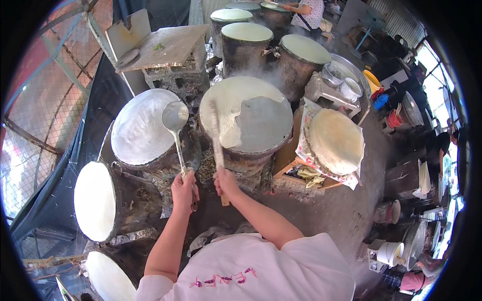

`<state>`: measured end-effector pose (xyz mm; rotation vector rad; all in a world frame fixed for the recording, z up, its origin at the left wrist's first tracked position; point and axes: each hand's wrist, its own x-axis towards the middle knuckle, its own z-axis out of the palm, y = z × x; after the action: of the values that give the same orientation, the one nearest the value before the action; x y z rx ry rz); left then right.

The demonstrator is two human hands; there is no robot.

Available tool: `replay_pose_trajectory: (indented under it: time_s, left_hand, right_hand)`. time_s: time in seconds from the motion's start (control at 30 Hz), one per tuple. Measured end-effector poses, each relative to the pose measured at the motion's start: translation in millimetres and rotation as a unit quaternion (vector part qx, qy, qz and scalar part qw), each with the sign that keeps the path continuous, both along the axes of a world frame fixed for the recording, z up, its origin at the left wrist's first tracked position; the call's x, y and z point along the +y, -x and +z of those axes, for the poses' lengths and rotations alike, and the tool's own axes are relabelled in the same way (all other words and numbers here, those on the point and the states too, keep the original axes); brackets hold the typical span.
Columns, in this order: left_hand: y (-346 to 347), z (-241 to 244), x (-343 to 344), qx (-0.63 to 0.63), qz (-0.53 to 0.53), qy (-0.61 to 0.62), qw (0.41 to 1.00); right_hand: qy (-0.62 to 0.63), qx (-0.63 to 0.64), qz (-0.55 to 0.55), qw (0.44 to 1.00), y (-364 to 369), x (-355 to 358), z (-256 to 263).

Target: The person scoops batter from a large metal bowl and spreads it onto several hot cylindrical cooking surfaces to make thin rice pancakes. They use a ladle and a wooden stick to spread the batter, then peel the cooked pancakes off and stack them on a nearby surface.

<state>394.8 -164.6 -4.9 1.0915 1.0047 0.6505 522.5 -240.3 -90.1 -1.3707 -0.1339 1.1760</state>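
My left hand [185, 191] grips the handle of a metal ladle [175, 116], whose bowl hangs over the right edge of a pale round griddle [145, 126]. In my right hand [227, 184] is a flat wooden spreader [217, 148], its far end blurred over the round griddle [263, 126] in front of me. Pale batter [226, 99] coats the left and back of that griddle's top. Its right front part is bare grey metal. A little batter shows in the ladle's bowl.
On a wooden stand to the right sits a stack of thin round sheets [335, 141]. Steam rises around several batter-topped drum stoves [247, 34] at the back. More round-topped drums [95, 201] stand at the left. A person [307, 13] works at the far end. Bowls [351, 89] rest on a block.
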Motion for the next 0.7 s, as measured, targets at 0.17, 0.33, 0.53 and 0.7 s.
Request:
replay_pose_trajectory:
  time_s: [0.17,0.33,0.53,0.7]
  left_hand:
    - [-2,6,1,-0.016,-0.027,-0.017,0.999]
    - [-10,4,-13,0.003,-0.026,-0.011,1.0]
    - [-28,5,-26,0.019,-0.031,-0.026,0.999]
    - [-44,12,-40,0.025,-0.046,-0.021,0.998]
  right_hand:
    - [0.034,0.044,-0.079,0.995,-21,-61,3]
    - [-0.001,0.004,0.004,1.0,-11,-49,-3]
    - [0.078,-0.01,0.022,0.997,-54,-63,-9]
    - [0.048,-0.004,0.011,0.999,-85,-115,2]
